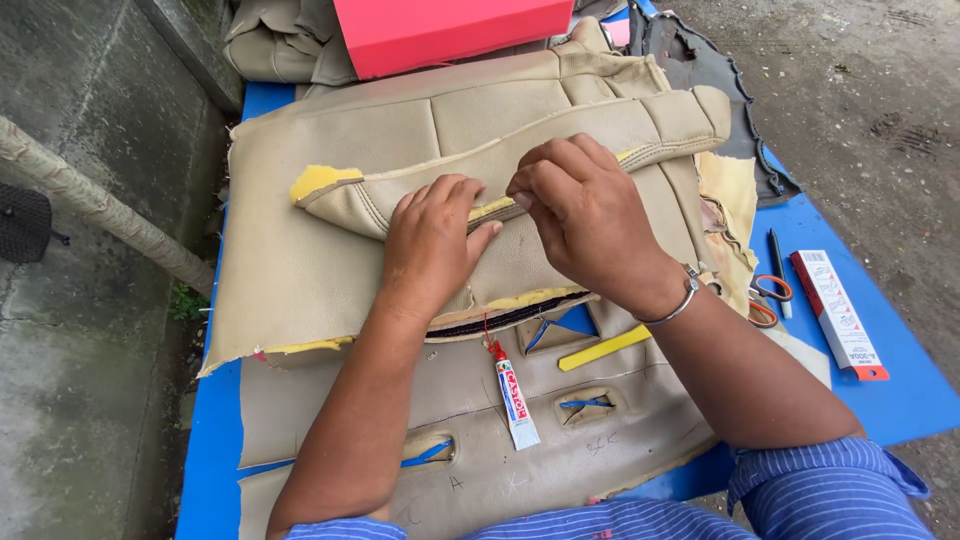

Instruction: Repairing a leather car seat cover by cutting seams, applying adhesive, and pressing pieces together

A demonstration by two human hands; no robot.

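Both hands (500,225) press beige cover (300,270); white glue tube (515,400) near.

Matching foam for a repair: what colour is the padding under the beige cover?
Yellow foam, head view.

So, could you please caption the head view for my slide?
Two hands press a folded seam on beige seat cover, glue tube below.

**What you can't see**

Your right hand (585,215) hides its own fingertips and the seam beneath. The red box (450,30) is cut off at the top edge. The scissors (770,298) lie partly under the beige cover (300,270).
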